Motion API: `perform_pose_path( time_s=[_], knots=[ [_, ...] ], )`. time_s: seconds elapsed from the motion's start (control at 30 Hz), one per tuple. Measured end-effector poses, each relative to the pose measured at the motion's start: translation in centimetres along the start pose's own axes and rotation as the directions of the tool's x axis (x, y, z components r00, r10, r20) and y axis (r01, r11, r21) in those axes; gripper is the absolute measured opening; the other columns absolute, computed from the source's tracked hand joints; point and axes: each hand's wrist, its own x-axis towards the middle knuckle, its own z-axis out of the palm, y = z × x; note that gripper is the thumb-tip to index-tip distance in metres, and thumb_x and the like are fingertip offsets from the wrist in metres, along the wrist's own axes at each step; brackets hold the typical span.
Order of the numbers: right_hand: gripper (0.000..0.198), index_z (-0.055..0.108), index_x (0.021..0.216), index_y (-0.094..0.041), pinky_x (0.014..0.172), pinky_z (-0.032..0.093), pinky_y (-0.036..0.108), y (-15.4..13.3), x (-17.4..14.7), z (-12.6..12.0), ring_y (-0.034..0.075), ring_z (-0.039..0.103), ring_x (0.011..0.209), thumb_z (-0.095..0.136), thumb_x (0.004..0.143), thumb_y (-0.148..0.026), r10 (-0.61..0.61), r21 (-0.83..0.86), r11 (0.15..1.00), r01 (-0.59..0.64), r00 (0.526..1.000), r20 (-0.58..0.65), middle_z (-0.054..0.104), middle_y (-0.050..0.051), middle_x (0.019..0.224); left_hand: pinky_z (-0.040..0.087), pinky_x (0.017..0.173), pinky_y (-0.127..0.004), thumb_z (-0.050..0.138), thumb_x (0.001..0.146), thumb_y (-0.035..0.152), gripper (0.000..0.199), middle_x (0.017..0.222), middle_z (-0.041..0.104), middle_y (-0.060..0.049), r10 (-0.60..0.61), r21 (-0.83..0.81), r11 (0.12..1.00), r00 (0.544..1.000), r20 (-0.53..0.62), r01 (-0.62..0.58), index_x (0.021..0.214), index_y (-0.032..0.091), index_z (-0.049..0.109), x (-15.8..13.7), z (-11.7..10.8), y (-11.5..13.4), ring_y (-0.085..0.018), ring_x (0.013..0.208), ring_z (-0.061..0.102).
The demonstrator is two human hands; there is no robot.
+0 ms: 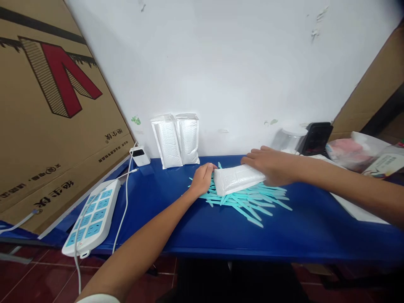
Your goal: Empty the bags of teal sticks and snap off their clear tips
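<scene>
A white padded mailer (238, 179) lies tilted above a loose pile of turquoise plastic sticks (249, 206), which look like small slim knives. My right hand (269, 164) is wrapped over the mailer's right end, fingers bent across its far side. At the other end, my left hand (202, 179) grips the left edge, with its fingertips partly hidden behind the mailer. Two more white padded mailers, a left one (168, 141) and a right one (188, 139), stand side by side, leaning on the wall.
A white power strip (94, 214) with blue sockets and cables lies on the blue table (151, 219) at left, near a small white device (139, 155). A large cardboard box (78, 147) stands behind it. At right are a clear lidded container (292, 139), a black object (317, 139) and plastic bags (356, 149).
</scene>
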Motion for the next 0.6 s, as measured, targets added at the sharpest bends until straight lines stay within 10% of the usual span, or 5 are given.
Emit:
perform_pose_path(
  time_s=[0.6],
  knots=[
    [0.055,0.066,0.12,-0.02,0.075,0.04,0.04,1.6,-1.9,0.5,0.024,0.055,0.076,0.066,0.067,-0.007,0.065,-0.064,0.996,-0.068,0.997,-0.051,0.061,0.012,0.107,0.049,0.104,-0.043,0.027,0.112,0.046,0.051,0.115,0.075,-0.01,0.082,0.095,0.991,0.989,0.121,-0.094,0.112,0.022,0.072,-0.3,0.2,-0.2,-0.027,0.112,0.067]
  ],
)
